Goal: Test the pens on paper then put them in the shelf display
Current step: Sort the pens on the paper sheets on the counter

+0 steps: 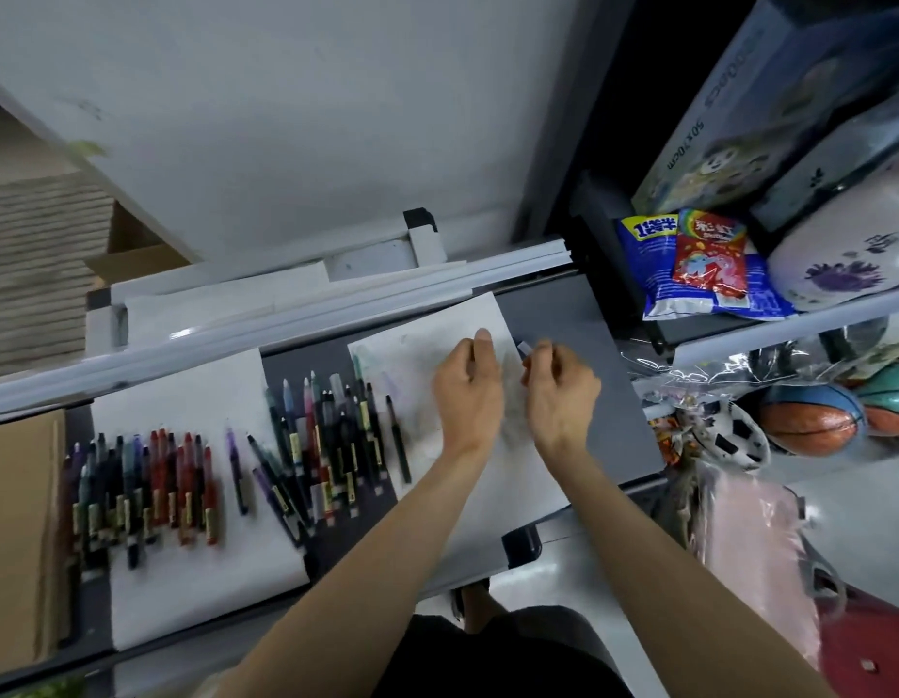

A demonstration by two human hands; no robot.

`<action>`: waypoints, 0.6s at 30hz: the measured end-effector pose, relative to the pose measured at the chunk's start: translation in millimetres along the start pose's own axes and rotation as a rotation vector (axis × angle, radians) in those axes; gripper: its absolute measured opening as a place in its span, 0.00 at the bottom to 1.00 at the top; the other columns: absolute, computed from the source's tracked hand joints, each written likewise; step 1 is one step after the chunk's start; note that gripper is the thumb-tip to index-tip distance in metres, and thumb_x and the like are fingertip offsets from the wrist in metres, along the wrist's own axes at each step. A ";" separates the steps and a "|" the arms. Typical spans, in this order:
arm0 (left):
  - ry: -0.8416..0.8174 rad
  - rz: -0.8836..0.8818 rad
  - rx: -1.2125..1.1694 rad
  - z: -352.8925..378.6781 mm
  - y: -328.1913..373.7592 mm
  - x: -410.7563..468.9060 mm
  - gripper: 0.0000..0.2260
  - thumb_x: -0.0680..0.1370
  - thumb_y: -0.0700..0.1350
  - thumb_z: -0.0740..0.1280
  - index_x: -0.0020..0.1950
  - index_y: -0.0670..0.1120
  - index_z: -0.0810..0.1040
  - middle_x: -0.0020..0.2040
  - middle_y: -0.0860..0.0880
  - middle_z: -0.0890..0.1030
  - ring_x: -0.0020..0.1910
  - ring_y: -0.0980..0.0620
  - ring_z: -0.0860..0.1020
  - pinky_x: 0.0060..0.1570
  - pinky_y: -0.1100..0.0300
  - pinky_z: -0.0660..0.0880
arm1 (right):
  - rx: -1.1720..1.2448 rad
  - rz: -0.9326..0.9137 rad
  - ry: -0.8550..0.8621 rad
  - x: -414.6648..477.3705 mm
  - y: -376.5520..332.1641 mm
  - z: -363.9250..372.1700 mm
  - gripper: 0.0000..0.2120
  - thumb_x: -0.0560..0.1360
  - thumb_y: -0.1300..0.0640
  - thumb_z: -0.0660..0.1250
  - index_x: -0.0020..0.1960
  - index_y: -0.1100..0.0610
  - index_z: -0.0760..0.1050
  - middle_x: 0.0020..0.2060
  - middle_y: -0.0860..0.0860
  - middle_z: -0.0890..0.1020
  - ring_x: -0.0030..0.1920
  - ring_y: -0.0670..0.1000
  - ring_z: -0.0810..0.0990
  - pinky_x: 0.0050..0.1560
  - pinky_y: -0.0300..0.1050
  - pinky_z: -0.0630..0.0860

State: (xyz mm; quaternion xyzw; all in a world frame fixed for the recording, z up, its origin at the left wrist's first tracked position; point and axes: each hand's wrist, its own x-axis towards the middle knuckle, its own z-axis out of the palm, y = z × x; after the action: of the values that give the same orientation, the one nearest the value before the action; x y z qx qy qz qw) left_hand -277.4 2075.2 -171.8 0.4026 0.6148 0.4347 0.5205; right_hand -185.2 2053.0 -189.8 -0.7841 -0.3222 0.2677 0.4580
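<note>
A white test sheet point(432, 335) marked with faint scribbles lies on the grey shelf top point(563, 314). My left hand point(467, 390) hovers over the sheet with its fingers curled; whether it holds anything is hidden. My right hand point(558, 390) pinches a pen point(524, 349) whose pale tip sticks out at the sheet's right edge. To the left, a loose heap of mixed pens point(326, 435) lies across the gap between the two sheets. A row of red, blue and black pens point(140, 491) lies on a second white sheet point(195, 586).
A brown cardboard box point(19, 536) sits at the far left. White rails point(286, 314) run behind the shelf top. Shelves at the right hold snack bags point(699, 264), balls point(810, 420), a soccer ball point(729, 435) and boxed goods point(770, 93).
</note>
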 end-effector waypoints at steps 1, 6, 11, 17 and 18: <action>0.002 0.023 -0.004 9.8 -2.7 -0.5 0.23 0.86 0.52 0.61 0.38 0.38 0.70 0.34 0.38 0.73 0.33 0.52 0.70 0.36 0.55 0.70 | 0.013 -0.019 0.018 3.2 3.1 2.3 0.21 0.82 0.47 0.58 0.33 0.51 0.73 0.30 0.46 0.80 0.29 0.46 0.76 0.31 0.36 0.68; 0.011 0.193 0.103 30.1 -25.1 -2.1 0.17 0.87 0.51 0.61 0.38 0.54 0.69 0.32 0.58 0.74 0.33 0.57 0.73 0.38 0.59 0.72 | 0.040 -0.193 0.071 9.6 16.9 6.6 0.18 0.85 0.46 0.59 0.36 0.43 0.69 0.32 0.41 0.80 0.29 0.44 0.76 0.30 0.31 0.66; 0.028 0.430 0.240 21.9 -45.0 8.4 0.15 0.87 0.49 0.59 0.44 0.46 0.76 0.40 0.54 0.74 0.41 0.49 0.75 0.44 0.53 0.73 | 0.035 -0.293 0.012 9.5 27.5 10.7 0.20 0.85 0.47 0.58 0.42 0.58 0.77 0.31 0.48 0.78 0.31 0.49 0.76 0.32 0.44 0.71; 0.035 0.474 0.270 20.6 -48.1 12.5 0.13 0.86 0.46 0.59 0.44 0.45 0.76 0.42 0.52 0.77 0.44 0.50 0.75 0.47 0.56 0.72 | 0.064 -0.370 -0.014 10.1 25.6 11.8 0.17 0.85 0.53 0.59 0.43 0.61 0.77 0.33 0.50 0.77 0.32 0.51 0.75 0.34 0.44 0.71; 0.041 0.480 0.266 21.3 -47.6 12.7 0.12 0.85 0.44 0.59 0.44 0.45 0.76 0.42 0.52 0.77 0.44 0.50 0.75 0.47 0.55 0.73 | 0.074 -0.383 -0.015 10.9 25.2 11.4 0.17 0.85 0.54 0.60 0.43 0.61 0.77 0.34 0.50 0.78 0.33 0.51 0.75 0.34 0.44 0.72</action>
State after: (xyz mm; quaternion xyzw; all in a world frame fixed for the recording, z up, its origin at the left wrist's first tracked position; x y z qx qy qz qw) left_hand -260.0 2075.5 -222.6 0.5928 0.5640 0.4691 0.3324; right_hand -179.7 2058.1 -218.6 -0.6890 -0.4589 0.1929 0.5267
